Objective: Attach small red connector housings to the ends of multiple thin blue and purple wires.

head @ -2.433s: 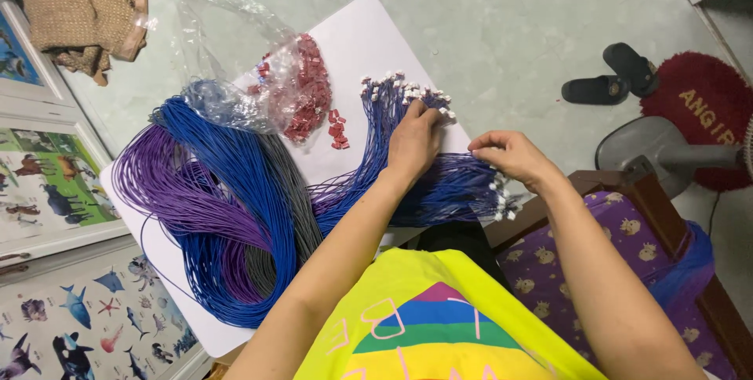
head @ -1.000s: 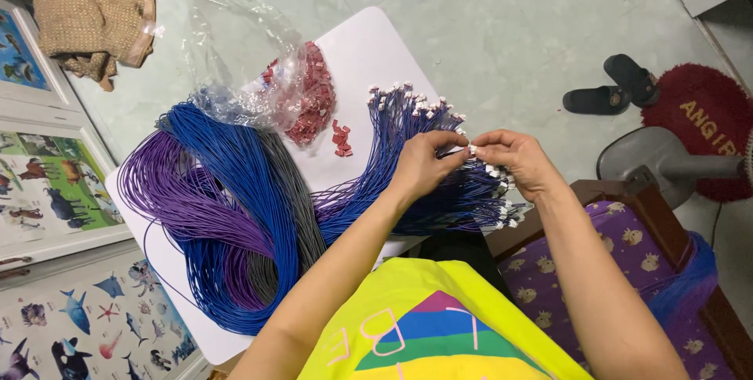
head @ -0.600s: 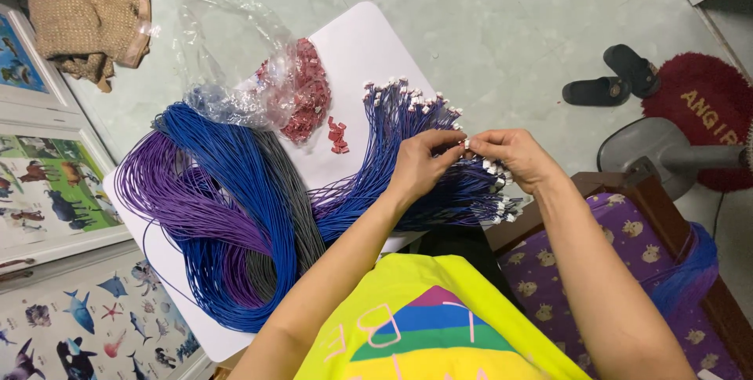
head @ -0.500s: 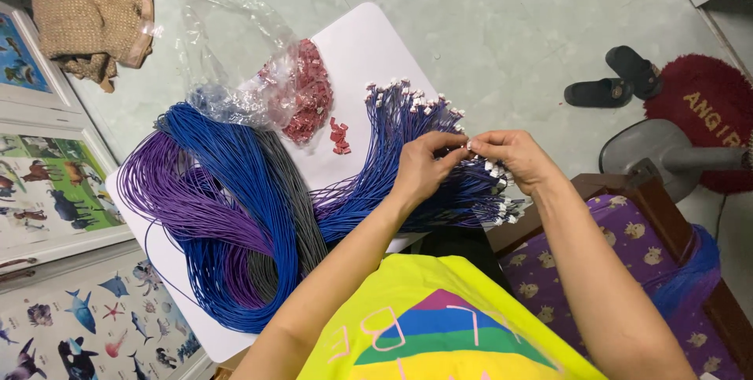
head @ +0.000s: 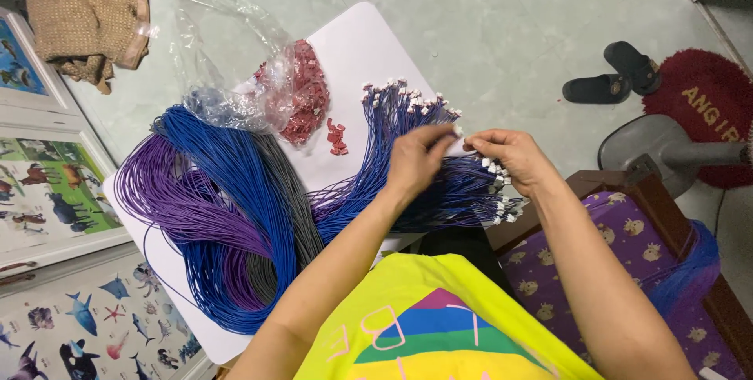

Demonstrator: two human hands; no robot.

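While the yellow shirt (head: 427,333) fills the near edge of the view, both forearms reach away over the white table (head: 357,43). The left hand (head: 420,160) and right hand (head: 506,159) meet fingertip to fingertip, each pinched nearly closed on the same small white connector (head: 460,135) at the end of one blue wire; the gap between them is too small to tell which hand carries more of it. That wire belongs to the wire fan (head: 408,152), which lies under and just beyond the hands, its long axis running from the connector tips at upper right down-left toward the coiled bundle (head: 212,207) of blue, purple and grey. Left of the fan's tips sit loose red housings (head: 337,133); farther on, a clear bag (head: 294,94) holds more.
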